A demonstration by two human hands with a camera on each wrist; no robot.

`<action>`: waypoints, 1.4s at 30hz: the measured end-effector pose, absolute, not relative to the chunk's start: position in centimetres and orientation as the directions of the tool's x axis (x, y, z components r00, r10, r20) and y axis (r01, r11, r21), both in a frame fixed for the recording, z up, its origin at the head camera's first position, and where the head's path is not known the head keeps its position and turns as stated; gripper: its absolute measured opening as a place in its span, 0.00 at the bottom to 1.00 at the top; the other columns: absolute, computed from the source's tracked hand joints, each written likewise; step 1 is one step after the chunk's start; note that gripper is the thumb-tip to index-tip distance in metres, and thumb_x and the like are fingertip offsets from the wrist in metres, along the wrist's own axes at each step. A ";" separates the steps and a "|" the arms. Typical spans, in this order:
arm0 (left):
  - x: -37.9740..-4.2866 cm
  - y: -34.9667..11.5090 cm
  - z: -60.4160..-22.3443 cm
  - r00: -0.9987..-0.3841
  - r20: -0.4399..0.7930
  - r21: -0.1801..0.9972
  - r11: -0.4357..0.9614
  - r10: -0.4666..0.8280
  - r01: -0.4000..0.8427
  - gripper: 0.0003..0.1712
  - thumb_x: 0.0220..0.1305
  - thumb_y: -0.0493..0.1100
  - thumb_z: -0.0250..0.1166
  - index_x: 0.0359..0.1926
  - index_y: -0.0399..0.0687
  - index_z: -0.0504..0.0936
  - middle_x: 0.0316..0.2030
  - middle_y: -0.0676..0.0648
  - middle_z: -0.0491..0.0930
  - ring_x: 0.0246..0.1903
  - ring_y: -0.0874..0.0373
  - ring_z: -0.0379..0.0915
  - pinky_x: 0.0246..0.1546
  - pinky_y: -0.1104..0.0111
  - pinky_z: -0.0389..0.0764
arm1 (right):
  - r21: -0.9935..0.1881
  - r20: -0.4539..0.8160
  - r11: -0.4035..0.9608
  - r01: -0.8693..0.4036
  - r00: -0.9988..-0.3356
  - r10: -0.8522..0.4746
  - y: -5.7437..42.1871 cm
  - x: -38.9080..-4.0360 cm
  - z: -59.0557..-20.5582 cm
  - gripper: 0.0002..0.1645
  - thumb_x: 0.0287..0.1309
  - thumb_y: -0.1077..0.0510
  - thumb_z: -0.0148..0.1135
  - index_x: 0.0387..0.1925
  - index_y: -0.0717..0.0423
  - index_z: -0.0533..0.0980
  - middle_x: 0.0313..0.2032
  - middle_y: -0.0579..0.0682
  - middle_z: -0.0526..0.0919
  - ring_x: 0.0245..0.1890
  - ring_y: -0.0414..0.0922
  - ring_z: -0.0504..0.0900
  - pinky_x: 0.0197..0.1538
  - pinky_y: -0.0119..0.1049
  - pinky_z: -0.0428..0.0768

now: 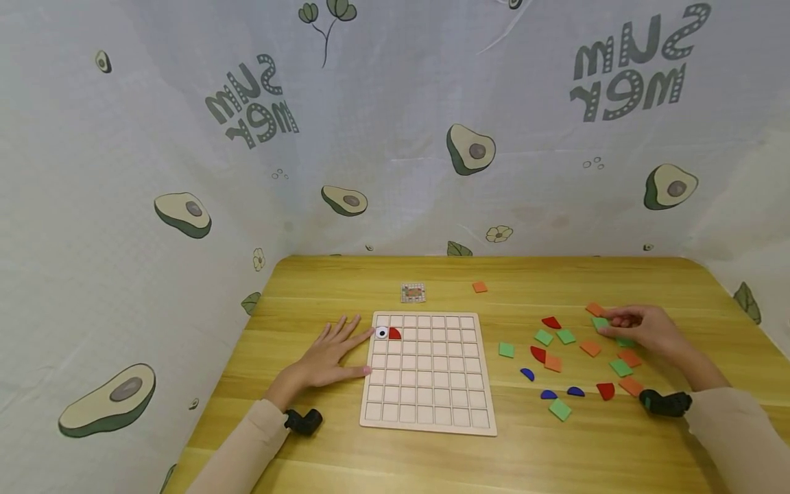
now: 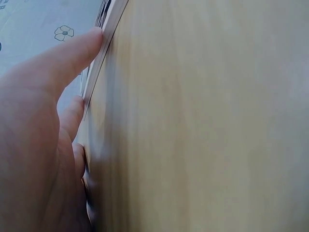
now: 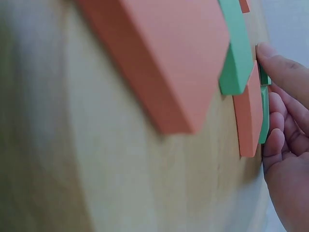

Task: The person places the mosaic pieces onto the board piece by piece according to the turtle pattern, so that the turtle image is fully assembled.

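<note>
A pale wooden grid board [image 1: 426, 429] lies on the table. In its second row, at the left, sit a white eye disc [image 1: 382, 333] and a red quarter-round piece [image 1: 395, 334]. My left hand [image 1: 330, 357] is spread flat beside the board, forefinger and thumb against its left edge. In the left wrist view, the thumb [image 2: 89, 46] meets the board's side [image 2: 104, 53]. At the right, my right hand [image 1: 644, 331] pinches a green square tile [image 1: 599, 322] between thumb and forefinger. An orange tile [image 1: 595, 309] is right at the forefinger tip; another green tile [image 1: 625, 342] lies partly under the hand.
Between board and right hand are scattered orange tiles [image 1: 590, 348], green tiles [image 1: 544, 337], red pieces [image 1: 538, 354] and blue half-rounds [image 1: 527, 374]. Behind the board lie a small picture card [image 1: 413, 292] and a lone orange tile [image 1: 479, 287]. A printed curtain [image 1: 401, 137] borders the table.
</note>
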State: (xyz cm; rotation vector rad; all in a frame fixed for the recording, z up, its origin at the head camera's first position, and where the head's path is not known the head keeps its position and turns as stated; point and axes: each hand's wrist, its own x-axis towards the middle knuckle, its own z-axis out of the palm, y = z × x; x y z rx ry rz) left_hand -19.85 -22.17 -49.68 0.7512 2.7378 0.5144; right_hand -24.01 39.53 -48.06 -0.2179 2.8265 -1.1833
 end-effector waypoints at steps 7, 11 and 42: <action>-19.8 -22.1 -49.6 -0.835 -0.136 0.403 0.800 0.533 0.445 0.47 0.67 0.74 0.52 0.79 0.67 0.47 0.79 0.46 0.34 0.76 0.44 0.25 0.72 0.46 0.30 | -0.691 0.041 0.704 -0.160 -0.982 -0.183 39.6 -24.1 -48.2 0.22 0.60 0.61 0.71 0.47 0.77 0.79 0.29 0.43 0.79 0.27 0.36 0.70 0.29 0.27 0.72; -19.8 -22.1 -49.5 -0.837 -0.139 0.402 0.803 0.529 0.440 0.47 0.67 0.74 0.52 0.80 0.67 0.47 0.79 0.46 0.34 0.76 0.45 0.24 0.72 0.46 0.30 | -0.670 0.056 0.719 -0.184 -0.979 -0.198 39.7 -24.1 -48.4 0.20 0.60 0.60 0.71 0.45 0.76 0.80 0.29 0.44 0.78 0.26 0.36 0.69 0.28 0.28 0.71; -19.7 -22.2 -49.4 -0.835 -0.112 0.404 0.792 0.539 0.457 0.46 0.67 0.71 0.55 0.79 0.64 0.51 0.79 0.44 0.37 0.76 0.42 0.27 0.72 0.44 0.32 | -0.654 0.233 0.640 -0.403 -0.913 -0.336 31.7 -24.6 -44.4 0.12 0.59 0.65 0.70 0.42 0.70 0.81 0.28 0.46 0.78 0.26 0.38 0.73 0.29 0.26 0.74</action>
